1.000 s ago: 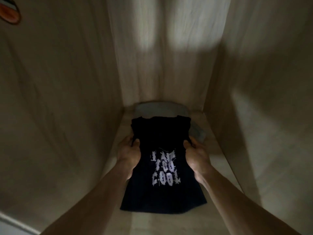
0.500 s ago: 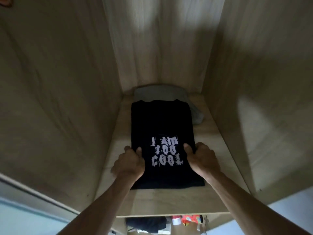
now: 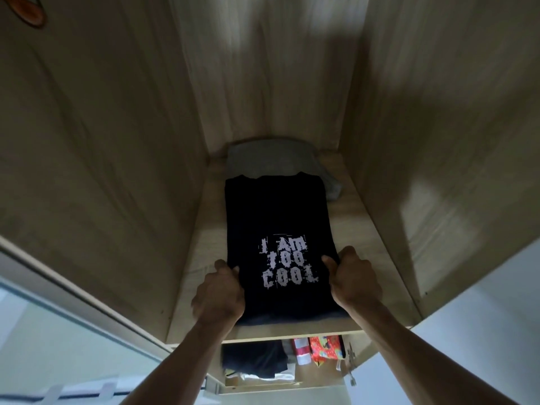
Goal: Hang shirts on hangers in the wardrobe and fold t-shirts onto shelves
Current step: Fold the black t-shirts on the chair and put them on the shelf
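Black t-shirt (image 3: 274, 229): folded, flat on shelf (image 3: 347, 217), slid deeper since a second ago, far end overlapping grey garment (image 3: 271, 159); placement near done. Long axis front-to-back, collar toward back edge. Left hand (image 3: 219, 293) and right hand (image 3: 355, 280): each grip pinching a side edge.

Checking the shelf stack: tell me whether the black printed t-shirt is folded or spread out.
Folded. The black t-shirt lies as a narrow rectangle on the shelf, sleeves tucked away, print up, left hand and right hand gripping its sides.
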`<action>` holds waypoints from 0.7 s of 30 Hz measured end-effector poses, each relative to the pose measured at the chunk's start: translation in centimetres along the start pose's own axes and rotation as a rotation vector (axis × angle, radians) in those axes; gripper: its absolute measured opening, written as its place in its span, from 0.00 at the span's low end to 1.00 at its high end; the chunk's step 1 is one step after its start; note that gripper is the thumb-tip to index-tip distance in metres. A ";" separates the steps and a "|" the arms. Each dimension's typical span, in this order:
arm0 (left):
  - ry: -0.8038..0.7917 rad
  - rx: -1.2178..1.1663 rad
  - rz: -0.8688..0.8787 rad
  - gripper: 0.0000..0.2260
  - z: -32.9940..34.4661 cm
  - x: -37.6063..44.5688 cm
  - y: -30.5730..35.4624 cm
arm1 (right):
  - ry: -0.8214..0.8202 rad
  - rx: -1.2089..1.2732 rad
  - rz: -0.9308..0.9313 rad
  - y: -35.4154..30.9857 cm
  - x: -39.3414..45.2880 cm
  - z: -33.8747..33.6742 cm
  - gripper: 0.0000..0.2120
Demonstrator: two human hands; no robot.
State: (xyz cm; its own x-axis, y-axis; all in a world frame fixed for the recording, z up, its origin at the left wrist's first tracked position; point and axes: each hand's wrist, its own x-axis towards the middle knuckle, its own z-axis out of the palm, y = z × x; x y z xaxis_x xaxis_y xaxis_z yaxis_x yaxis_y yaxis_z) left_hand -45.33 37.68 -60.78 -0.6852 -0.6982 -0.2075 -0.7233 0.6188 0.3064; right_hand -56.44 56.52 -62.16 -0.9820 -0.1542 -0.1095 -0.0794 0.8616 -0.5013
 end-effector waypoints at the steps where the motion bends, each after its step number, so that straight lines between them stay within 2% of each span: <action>1: 0.007 0.009 -0.004 0.16 0.1 -0.1 0.0 | 0.019 -0.028 -0.019 0.0 -0.3 -0.2 0.19; 4: 0.145 0.076 0.039 0.13 0.3 -0.5 0.0 | 0.195 -0.157 -0.120 -0.5 -1.1 -0.3 0.15; 6: 0.326 0.090 0.221 0.12 1.0 -0.5 0.2 | 0.296 -0.217 -0.278 -1.1 -1.6 0.2 0.15; 8: 0.374 0.021 0.477 0.12 2.4 -0.2 0.6 | 0.198 -0.220 -0.424 -1.8 -2.1 1.3 0.27; 10: 0.274 -0.034 0.608 0.22 4.1 -0.1 1.1 | -0.005 -0.206 -0.501 -2.3 -2.9 2.6 0.37; 12: 0.218 -0.094 0.599 0.23 5.2 0.1 0.8 | -0.123 -0.216 -0.473 -2.0 -3.3 3.6 0.35; 15: 0.172 -0.145 0.517 0.22 5.7 0.9 -0.3 | -0.135 -0.258 -0.424 -1.2 -2.8 4.1 0.28; 18: 0.167 -0.121 0.535 0.26 5.8 1.2 -0.8 | -0.153 -0.290 -0.395 -1.0 -2.7 4.4 0.35; 21: 0.146 -0.123 0.522 0.24 5.8 1.2 -0.9 | -0.159 -0.305 -0.383 -1.0 -2.8 4.6 0.41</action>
State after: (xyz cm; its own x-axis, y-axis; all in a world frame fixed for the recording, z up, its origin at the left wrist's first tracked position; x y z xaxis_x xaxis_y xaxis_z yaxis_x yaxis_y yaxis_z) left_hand -46.01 38.36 -66.72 -0.9247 -0.3580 0.1292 -0.2693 0.8554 0.4425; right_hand -52.84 53.85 -65.34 -0.8364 -0.5374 -0.1081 -0.4977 0.8272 -0.2608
